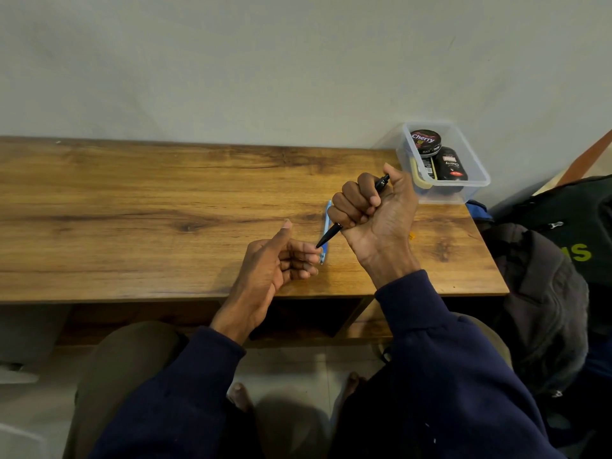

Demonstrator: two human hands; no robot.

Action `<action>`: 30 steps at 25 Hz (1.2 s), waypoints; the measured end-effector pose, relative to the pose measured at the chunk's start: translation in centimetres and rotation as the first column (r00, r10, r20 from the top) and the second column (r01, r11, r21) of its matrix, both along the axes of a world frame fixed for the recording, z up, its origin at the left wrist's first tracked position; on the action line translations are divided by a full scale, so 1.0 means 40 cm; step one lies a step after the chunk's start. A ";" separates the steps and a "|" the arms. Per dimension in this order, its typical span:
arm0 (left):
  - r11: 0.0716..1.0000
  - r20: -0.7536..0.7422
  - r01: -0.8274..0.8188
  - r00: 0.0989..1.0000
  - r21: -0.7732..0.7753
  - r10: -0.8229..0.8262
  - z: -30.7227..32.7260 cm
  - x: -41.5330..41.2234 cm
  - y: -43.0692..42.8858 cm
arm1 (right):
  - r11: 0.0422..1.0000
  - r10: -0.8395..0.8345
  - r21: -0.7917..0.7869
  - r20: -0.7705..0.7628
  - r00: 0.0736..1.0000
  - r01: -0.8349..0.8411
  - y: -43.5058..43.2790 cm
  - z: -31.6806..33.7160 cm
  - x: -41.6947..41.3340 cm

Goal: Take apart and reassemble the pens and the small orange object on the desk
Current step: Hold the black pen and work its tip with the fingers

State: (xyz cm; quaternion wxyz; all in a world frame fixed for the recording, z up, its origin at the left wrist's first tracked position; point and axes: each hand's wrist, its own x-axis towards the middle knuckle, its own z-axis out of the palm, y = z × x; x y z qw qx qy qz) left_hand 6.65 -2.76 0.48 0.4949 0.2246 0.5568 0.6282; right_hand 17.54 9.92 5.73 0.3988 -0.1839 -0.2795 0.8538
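Observation:
My right hand (371, 207) grips a black pen (331, 234) in a fist above the wooden desk (165, 207). The pen's clicker end sticks out past the thumb and its tip points down-left. My left hand (278, 263) sits just left of that tip, thumb raised and fingers loosely curled, with the fingertips at the pen's point. A light blue pen (327, 216) lies on the desk under both hands, partly hidden by them. A small orange object (411, 236) peeks out on the desk just right of my right wrist.
A clear plastic box (470, 167) holding dark polish tins and a bottle stands at the desk's back right corner. A dark jacket and backpack (563, 260) lie right of the desk. The wall runs along the desk's far edge.

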 end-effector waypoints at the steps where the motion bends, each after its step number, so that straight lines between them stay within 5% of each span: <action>1: 1.000 0.000 0.000 1.000 -0.001 0.000 0.000 0.001 0.000 | 1.000 -0.002 -0.005 -0.005 1.000 0.001 0.000 0.000 0.000; 23: 1.000 0.033 0.007 0.999 0.012 -0.008 -0.004 -0.003 0.000 | 0.999 -0.006 -0.043 -0.015 1.000 0.006 0.001 -0.006 0.000; 30: 0.995 0.160 0.084 0.983 0.052 -0.091 -0.004 -0.012 -0.001 | 0.994 -0.043 -0.104 -0.053 0.998 0.037 0.013 -0.013 0.007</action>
